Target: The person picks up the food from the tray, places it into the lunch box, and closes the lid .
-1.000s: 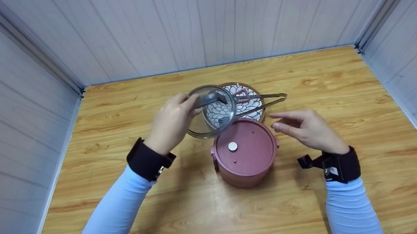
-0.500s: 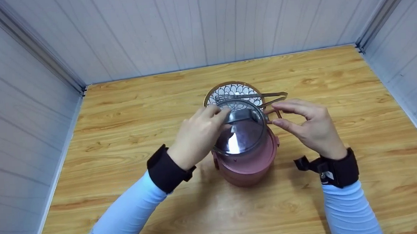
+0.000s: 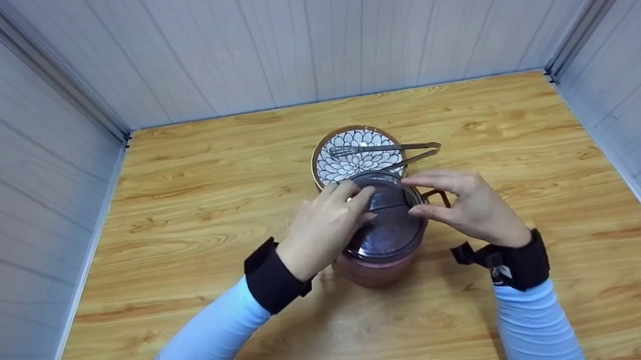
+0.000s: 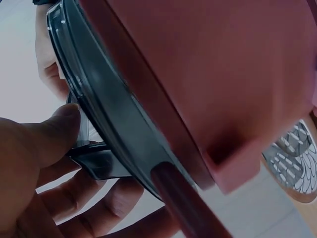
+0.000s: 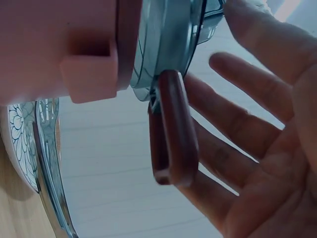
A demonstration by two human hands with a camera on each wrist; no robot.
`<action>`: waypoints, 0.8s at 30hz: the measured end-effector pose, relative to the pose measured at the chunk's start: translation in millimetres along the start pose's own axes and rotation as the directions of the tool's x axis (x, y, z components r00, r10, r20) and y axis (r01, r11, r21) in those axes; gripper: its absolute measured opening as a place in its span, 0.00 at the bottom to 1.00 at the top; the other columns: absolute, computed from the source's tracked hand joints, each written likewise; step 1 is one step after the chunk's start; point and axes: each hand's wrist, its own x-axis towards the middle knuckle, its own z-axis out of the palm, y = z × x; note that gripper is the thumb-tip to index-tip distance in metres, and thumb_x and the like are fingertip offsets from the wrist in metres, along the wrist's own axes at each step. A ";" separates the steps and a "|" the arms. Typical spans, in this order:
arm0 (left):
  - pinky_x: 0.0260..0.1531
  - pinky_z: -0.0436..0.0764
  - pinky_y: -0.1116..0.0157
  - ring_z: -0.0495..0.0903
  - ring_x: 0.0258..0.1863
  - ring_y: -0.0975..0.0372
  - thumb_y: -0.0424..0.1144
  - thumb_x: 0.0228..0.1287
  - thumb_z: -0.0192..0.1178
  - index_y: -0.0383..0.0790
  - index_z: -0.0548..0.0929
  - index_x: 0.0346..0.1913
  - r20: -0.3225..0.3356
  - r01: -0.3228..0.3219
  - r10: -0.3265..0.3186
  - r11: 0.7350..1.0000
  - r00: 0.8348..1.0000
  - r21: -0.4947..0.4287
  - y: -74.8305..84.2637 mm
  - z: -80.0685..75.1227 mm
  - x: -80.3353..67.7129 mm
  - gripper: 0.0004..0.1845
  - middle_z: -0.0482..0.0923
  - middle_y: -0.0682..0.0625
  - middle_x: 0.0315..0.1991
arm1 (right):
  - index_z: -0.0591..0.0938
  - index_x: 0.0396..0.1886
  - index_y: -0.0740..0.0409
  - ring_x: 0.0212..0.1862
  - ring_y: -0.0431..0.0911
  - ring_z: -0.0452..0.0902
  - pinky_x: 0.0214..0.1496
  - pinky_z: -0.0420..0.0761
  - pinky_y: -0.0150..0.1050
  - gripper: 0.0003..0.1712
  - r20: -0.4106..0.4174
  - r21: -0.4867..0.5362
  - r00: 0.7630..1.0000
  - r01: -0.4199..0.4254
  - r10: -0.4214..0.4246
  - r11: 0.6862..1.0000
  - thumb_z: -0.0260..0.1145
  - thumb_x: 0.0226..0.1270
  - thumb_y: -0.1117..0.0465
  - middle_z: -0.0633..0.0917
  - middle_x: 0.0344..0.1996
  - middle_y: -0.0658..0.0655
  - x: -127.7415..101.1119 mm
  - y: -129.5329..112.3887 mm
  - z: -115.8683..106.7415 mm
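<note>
A clear grey lid (image 3: 389, 240) with a grey handle (image 4: 101, 161) sits right at the top rim of a round pink container (image 3: 372, 274). My left hand (image 3: 326, 227) grips that handle between thumb and fingers. At the lid's right side, my right hand (image 3: 464, 204) has its fingers spread, fingertips close to the lid's edge, and it holds nothing. A dark red loop (image 5: 183, 134) sticks out from the lid's side, in front of the right fingers in the right wrist view. A square pink lug (image 5: 90, 79) juts from the container's wall. The lid hides the container's top.
Behind the container lies a round plate (image 3: 331, 171) with a petal pattern and brown rim. Metal tongs (image 3: 427, 145) rest across it, their bent end reaching past its right side. Grey panel walls (image 3: 312, 41) border the wooden table (image 3: 200, 209).
My left hand has carried the lid from left of the container, over the plate's edge, rightward and down onto its top. My right hand has moved slightly left, to the lid's edge.
</note>
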 end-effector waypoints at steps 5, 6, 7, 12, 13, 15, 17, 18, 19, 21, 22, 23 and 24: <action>0.27 0.84 0.60 0.80 0.38 0.56 0.48 0.71 0.59 0.38 0.82 0.58 0.004 -0.004 0.004 1.000 1.000 -0.012 3.2 1.0 -1.8 0.20 0.80 0.48 0.42 | 0.86 0.54 0.55 0.56 0.45 0.80 0.60 0.75 0.32 0.22 0.039 0.013 0.999 -0.018 0.018 1.000 0.75 0.59 0.62 0.86 0.52 0.47 -1.6 0.7 0.1; 0.28 0.85 0.61 0.80 0.38 0.56 0.48 0.71 0.59 0.38 0.82 0.58 0.003 -0.005 0.005 1.000 1.000 -0.017 3.5 1.1 -2.1 0.21 0.80 0.48 0.42 | 0.86 0.54 0.54 0.56 0.44 0.80 0.60 0.75 0.32 0.21 0.043 0.016 0.999 -0.024 0.023 1.000 0.75 0.59 0.62 0.86 0.51 0.47 -2.0 0.9 0.0; 0.28 0.85 0.61 0.80 0.38 0.56 0.48 0.71 0.59 0.38 0.82 0.58 0.001 -0.006 0.006 1.000 1.000 -0.020 3.7 1.4 -2.4 0.21 0.80 0.48 0.42 | 0.86 0.53 0.54 0.56 0.44 0.80 0.60 0.75 0.32 0.21 0.047 0.020 0.999 -0.027 0.026 0.999 0.75 0.59 0.62 0.86 0.51 0.47 -2.4 1.0 -0.2; 0.28 0.84 0.62 0.79 0.37 0.56 0.48 0.71 0.59 0.37 0.83 0.57 -0.027 -0.015 0.014 0.999 1.000 -0.032 4.1 2.9 -5.3 0.20 0.80 0.48 0.41 | 0.87 0.52 0.53 0.54 0.44 0.81 0.59 0.76 0.32 0.20 0.062 0.038 0.998 -0.016 0.014 0.999 0.75 0.58 0.63 0.86 0.50 0.47 -2.3 0.7 -1.0; 0.28 0.84 0.62 0.79 0.37 0.56 0.48 0.70 0.59 0.38 0.83 0.57 -0.033 -0.015 0.014 0.999 0.999 -0.033 4.2 3.1 -5.9 0.20 0.80 0.48 0.41 | 0.87 0.52 0.52 0.54 0.44 0.81 0.59 0.76 0.31 0.20 0.067 0.033 0.998 -0.017 0.014 0.999 0.76 0.58 0.63 0.86 0.50 0.47 -2.4 0.5 -1.3; 0.28 0.84 0.62 0.79 0.36 0.56 0.47 0.71 0.60 0.38 0.83 0.57 -0.043 -0.014 0.013 0.999 0.999 -0.042 4.5 3.2 -7.0 0.20 0.80 0.48 0.41 | 0.87 0.52 0.52 0.54 0.44 0.81 0.59 0.76 0.31 0.20 0.078 0.025 0.997 -0.022 0.020 0.999 0.76 0.58 0.63 0.86 0.50 0.47 -2.8 0.2 -2.2; 0.28 0.84 0.62 0.79 0.36 0.56 0.47 0.70 0.60 0.38 0.83 0.57 -0.049 -0.011 0.009 0.998 0.999 -0.054 4.8 3.4 -7.6 0.20 0.80 0.48 0.41 | 0.86 0.52 0.53 0.55 0.44 0.80 0.59 0.75 0.32 0.20 0.091 0.013 0.995 -0.032 0.031 0.999 0.76 0.58 0.64 0.86 0.50 0.47 -3.7 0.3 -3.2; 0.28 0.84 0.62 0.79 0.36 0.56 0.47 0.70 0.60 0.37 0.83 0.57 -0.052 -0.011 0.007 0.998 0.999 -0.059 4.8 3.7 -7.8 0.20 0.80 0.48 0.41 | 0.86 0.52 0.52 0.55 0.44 0.80 0.60 0.75 0.32 0.20 0.098 0.008 0.994 -0.041 0.040 0.999 0.76 0.58 0.63 0.86 0.51 0.46 -3.9 0.5 -3.5; 0.28 0.84 0.62 0.79 0.36 0.56 0.47 0.70 0.60 0.37 0.83 0.57 -0.056 -0.010 0.006 0.998 0.998 -0.064 4.7 3.9 -7.8 0.20 0.81 0.48 0.41 | 0.86 0.53 0.52 0.56 0.44 0.79 0.60 0.75 0.32 0.21 0.103 0.007 0.994 -0.047 0.047 0.999 0.76 0.59 0.63 0.86 0.52 0.46 -4.0 0.5 -3.7; 0.29 0.84 0.62 0.79 0.36 0.55 0.46 0.70 0.61 0.37 0.83 0.57 -0.063 -0.007 0.002 0.997 0.998 -0.071 4.1 4.7 -8.1 0.20 0.81 0.48 0.41 | 0.86 0.54 0.52 0.58 0.45 0.78 0.62 0.74 0.32 0.21 0.112 0.011 0.992 -0.060 0.058 0.998 0.75 0.59 0.63 0.85 0.53 0.46 -4.0 1.2 -3.2; 0.28 0.84 0.62 0.79 0.36 0.56 0.47 0.70 0.61 0.37 0.83 0.57 -0.066 -0.003 -0.001 0.997 0.998 -0.072 3.7 4.9 -8.2 0.20 0.81 0.48 0.41 | 0.85 0.54 0.51 0.59 0.45 0.78 0.62 0.73 0.32 0.21 0.115 0.012 0.991 -0.065 0.064 0.998 0.75 0.60 0.62 0.84 0.54 0.46 -3.8 1.5 -2.8; 0.27 0.84 0.62 0.79 0.36 0.56 0.47 0.70 0.61 0.37 0.83 0.56 -0.069 0.000 -0.005 0.997 0.998 -0.072 3.1 5.2 -8.5 0.20 0.81 0.48 0.41 | 0.85 0.54 0.51 0.60 0.44 0.77 0.63 0.72 0.32 0.21 0.118 0.013 0.991 -0.071 0.069 0.997 0.75 0.60 0.62 0.84 0.55 0.46 -3.6 1.9 -2.3; 0.26 0.84 0.62 0.78 0.35 0.56 0.47 0.69 0.61 0.37 0.83 0.56 -0.071 0.004 -0.009 0.997 0.997 -0.074 2.4 5.6 -8.8 0.20 0.80 0.48 0.41 | 0.85 0.55 0.50 0.60 0.44 0.76 0.63 0.72 0.32 0.21 0.120 0.015 0.990 -0.074 0.072 0.997 0.75 0.60 0.61 0.83 0.56 0.46 -3.3 2.2 -1.7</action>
